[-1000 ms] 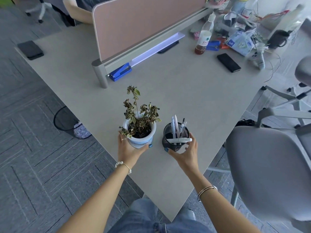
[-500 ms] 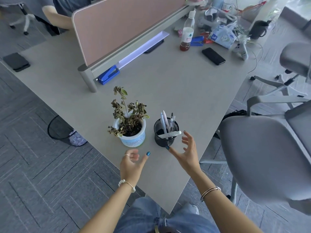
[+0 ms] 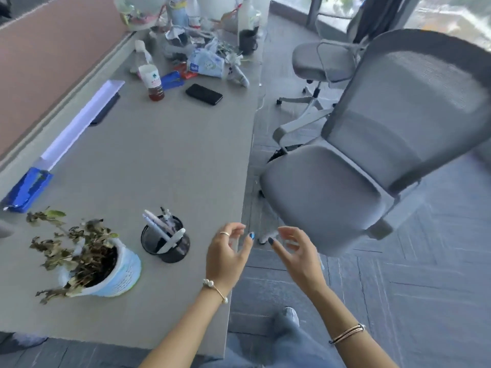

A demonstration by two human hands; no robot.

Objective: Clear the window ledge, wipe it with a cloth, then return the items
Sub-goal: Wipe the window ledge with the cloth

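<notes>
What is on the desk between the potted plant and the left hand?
In the head view, the black mesh pen holder stands between the potted plant and the left hand, touching neither. The left hand is open and empty.

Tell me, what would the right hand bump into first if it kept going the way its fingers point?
Probably the seat of the grey mesh office chair. The right hand is empty, fingers pointing up and away toward it. Depth is unclear, so it might pass underneath.
</notes>
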